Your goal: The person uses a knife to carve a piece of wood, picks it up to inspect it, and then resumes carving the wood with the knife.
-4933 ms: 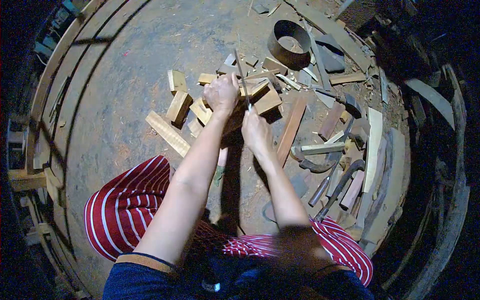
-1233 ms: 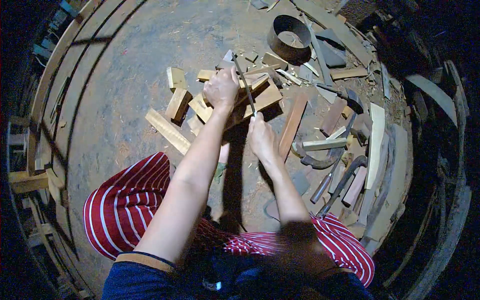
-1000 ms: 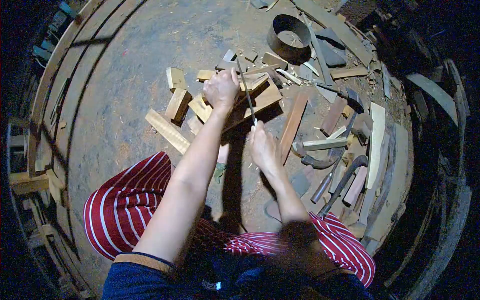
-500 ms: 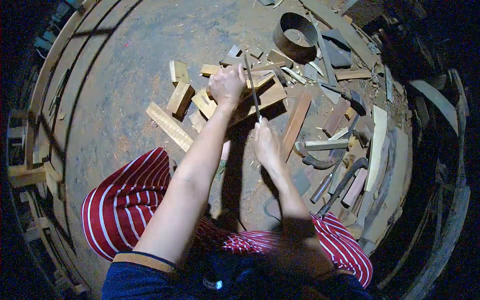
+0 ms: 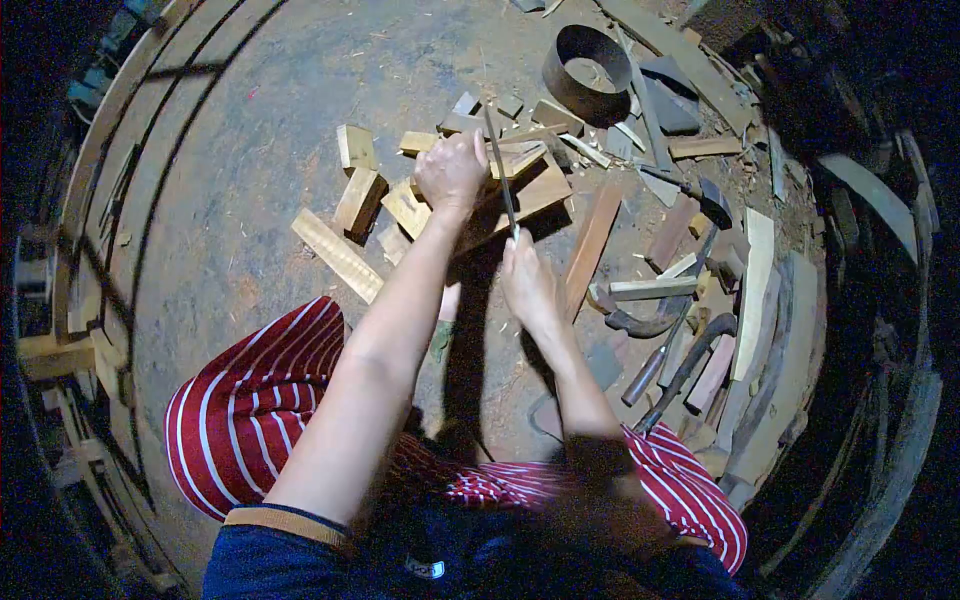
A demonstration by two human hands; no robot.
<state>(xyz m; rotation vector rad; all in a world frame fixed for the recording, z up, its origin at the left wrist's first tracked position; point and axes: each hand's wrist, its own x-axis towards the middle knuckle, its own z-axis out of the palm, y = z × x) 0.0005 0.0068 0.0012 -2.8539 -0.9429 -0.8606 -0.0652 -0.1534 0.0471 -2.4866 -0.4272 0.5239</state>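
My right hand (image 5: 533,285) is closed round the handle of a saw (image 5: 499,160). Its long, narrow blade points away from me, seen nearly edge-on, so its teeth cannot be made out. Just left of the blade, my left hand (image 5: 452,172) is closed on a pale strip of wood (image 5: 522,158), pressing it down over a thicker wooden block (image 5: 545,190). The blade crosses the strip close to my left thumb. Beneath my left wrist another pale wood piece (image 5: 405,208) sticks out.
Offcut blocks (image 5: 358,202) and a flat strip (image 5: 337,253) lie to the left. A round metal ring (image 5: 590,85) stands at the back right. Along the right lie a reddish board (image 5: 596,245), a hammer-like tool (image 5: 712,203), a curved dark handle (image 5: 690,372) and several wood scraps.
My right hand and the saw have shifted slightly away from me and to the left. My left hand stays on the wood strip.
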